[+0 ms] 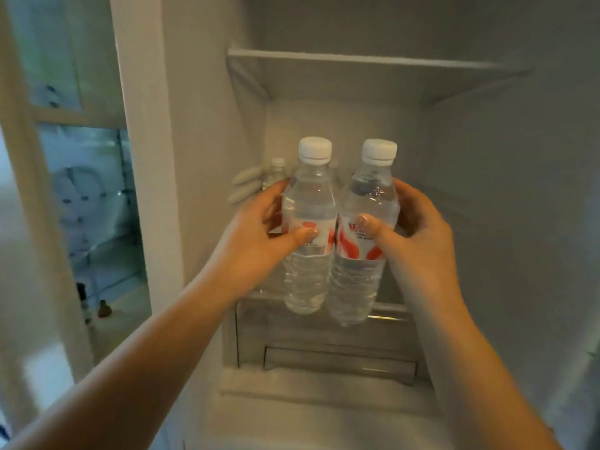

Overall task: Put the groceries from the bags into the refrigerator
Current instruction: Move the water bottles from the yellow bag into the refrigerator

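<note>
Two clear water bottles, white caps, red-and-white labels, are being held upright side by side, touching, inside the open refrigerator (487, 190): left bottle (308, 222), right bottle (363, 228) tilting slightly. A third bottle (276, 173) is standing behind.

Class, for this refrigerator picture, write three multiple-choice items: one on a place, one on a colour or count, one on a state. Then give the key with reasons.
1. Where is the small third bottle?
A. behind the left hand, deeper in the fridge
B. on the top shelf
C. in the drawer

2. What colour are the held bottles' caps?
A. blue
B. white
C. red

3. How is the right hand?
A. flat and empty
B. gripping the right bottle
C. resting on the shelf

Key: 1 A, it shows just past the left fingers. 2 B, both the left bottle and the right one carry white caps. 3 B, thumb and fingers wrap it.
</note>
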`<state>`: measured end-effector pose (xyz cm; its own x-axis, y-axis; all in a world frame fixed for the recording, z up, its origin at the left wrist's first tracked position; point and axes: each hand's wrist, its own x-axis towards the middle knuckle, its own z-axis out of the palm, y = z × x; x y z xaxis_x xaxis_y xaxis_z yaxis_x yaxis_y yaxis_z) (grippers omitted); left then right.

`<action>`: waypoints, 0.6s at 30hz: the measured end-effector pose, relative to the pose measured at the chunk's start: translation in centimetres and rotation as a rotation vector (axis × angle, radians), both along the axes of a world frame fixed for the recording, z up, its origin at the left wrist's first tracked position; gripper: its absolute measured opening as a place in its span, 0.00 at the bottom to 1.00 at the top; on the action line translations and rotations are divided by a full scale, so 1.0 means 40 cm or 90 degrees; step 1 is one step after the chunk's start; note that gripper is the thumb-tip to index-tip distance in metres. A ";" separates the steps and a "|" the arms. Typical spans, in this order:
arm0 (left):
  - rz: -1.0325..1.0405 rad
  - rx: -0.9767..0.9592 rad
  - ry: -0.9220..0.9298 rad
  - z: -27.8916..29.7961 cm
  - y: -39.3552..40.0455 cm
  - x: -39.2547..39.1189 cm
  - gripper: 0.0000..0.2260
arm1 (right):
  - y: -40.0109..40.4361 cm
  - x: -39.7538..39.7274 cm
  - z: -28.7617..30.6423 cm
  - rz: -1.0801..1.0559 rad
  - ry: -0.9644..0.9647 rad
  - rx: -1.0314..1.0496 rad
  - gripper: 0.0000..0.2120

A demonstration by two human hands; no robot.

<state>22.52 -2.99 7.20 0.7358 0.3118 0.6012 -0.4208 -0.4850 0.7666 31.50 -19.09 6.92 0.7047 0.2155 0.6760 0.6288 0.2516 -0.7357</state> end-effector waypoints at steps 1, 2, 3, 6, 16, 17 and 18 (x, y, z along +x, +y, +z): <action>0.000 -0.002 -0.011 0.004 0.009 0.036 0.26 | 0.010 0.032 0.013 -0.002 -0.007 -0.002 0.23; 0.000 -0.008 -0.023 0.007 0.017 0.072 0.26 | 0.021 0.063 0.024 -0.003 -0.011 -0.002 0.23; 0.004 -0.010 -0.030 0.009 0.026 0.105 0.27 | 0.031 0.097 0.030 -0.001 -0.012 -0.006 0.22; 0.017 -0.004 -0.024 0.009 0.045 0.178 0.29 | 0.063 0.182 0.030 0.016 0.007 -0.031 0.19; 0.050 -0.010 -0.003 -0.062 0.125 0.367 0.28 | 0.180 0.399 -0.043 0.031 0.068 -0.066 0.22; 0.049 -0.011 0.002 -0.068 0.130 0.376 0.28 | 0.187 0.411 -0.051 0.030 0.073 -0.071 0.22; 0.048 -0.011 0.006 -0.073 0.137 0.385 0.27 | 0.193 0.420 -0.057 0.029 0.079 -0.079 0.24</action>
